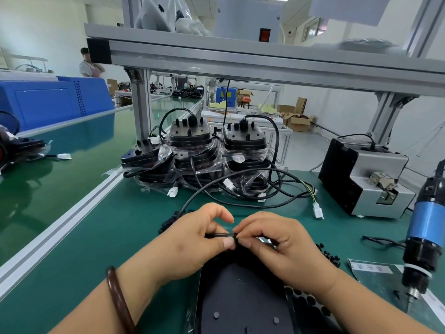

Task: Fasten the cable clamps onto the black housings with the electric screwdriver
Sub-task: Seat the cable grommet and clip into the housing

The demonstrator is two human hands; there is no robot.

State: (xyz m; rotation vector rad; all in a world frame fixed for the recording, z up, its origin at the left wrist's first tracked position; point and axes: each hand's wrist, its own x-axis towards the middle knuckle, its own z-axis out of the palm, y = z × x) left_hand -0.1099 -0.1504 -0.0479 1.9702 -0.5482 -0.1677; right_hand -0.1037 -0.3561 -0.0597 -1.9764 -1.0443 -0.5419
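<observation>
Black housing [240, 297] lies flat on the green bench [134, 225] right in front of the person, long axis running away from them. Both hands work at its far end. L hand [192, 239] pinches a thin black cable [222, 235] btwn thumb and forefinger. R hand [281, 247] pinches the same cable just beside it, fingertips nearly touching. Whether a clamp already sits on the cable there is too small to tell. Cable runs left-right across the housing's far end, then curves off past the L hand toward the stack of housings [192, 150] further back. Small black parts [330, 255], prob. clamps, lie loose just right of the housing. Electric screwdriver [428, 222] is upright, bit down, well right of the housing, untouched, so the R hand is the nearer one. I'd judge it must let go of the cable and reach right while the L hand holds cable + clamp in place.
</observation>
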